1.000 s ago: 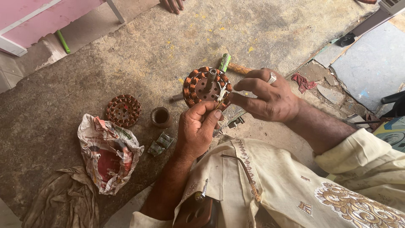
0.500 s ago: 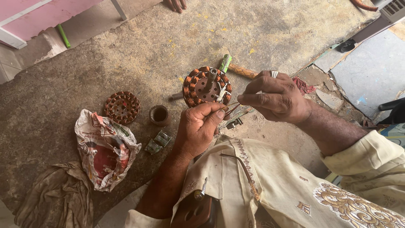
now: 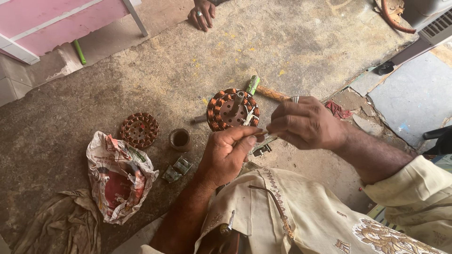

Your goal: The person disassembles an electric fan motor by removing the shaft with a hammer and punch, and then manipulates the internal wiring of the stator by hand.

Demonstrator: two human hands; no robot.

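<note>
Where hands (image 3: 263,141) meet — stator (image 3: 232,109), small cup (image 3: 179,138)

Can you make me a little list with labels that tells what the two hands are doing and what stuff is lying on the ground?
left hand: pinches thin wire ends with the right hand
right hand: fingertips meet the left hand's, just in front of the wound coil ring
wound coil ring: round, copper-wound, on the concrete floor
second coil ring: lies apart, to the left
small cup: beside the second ring
crumpled paper: by a dirty cloth
hammer: behind the wound ring
other person's hand: rests at the top edge
</note>
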